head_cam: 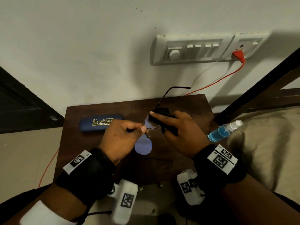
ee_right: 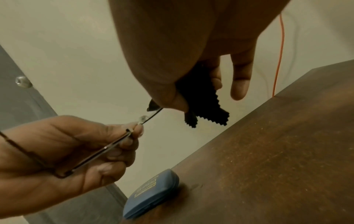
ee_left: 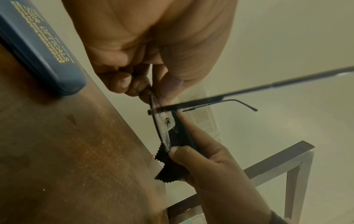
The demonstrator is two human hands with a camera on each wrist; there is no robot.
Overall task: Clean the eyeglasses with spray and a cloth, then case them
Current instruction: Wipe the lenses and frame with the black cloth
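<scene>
Your left hand (head_cam: 121,137) is pinching the eyeglasses (head_cam: 143,146) at the bridge between thumb and curled fingers, keeping them in the air just above the bench (head_cam: 97,151), with the near lens hanging bare below your thumb. Your right hand (head_cam: 180,132) is pinching the black cloth (head_cam: 162,115) around the far lens, index finger on one face and thumb on the other. You are handling something light and thin: the wire frame looks as if it will bend under a hard squeeze, so keep taking it by the bridge or rim, never by a temple arm. That cloth is limp, and it is cushioning the glass. Farther left, the blue case (head_cam: 101,125) is lying closed on the bench, while the spray bottle (head_cam: 224,131) is lying on its side on the bed to the right.
</scene>
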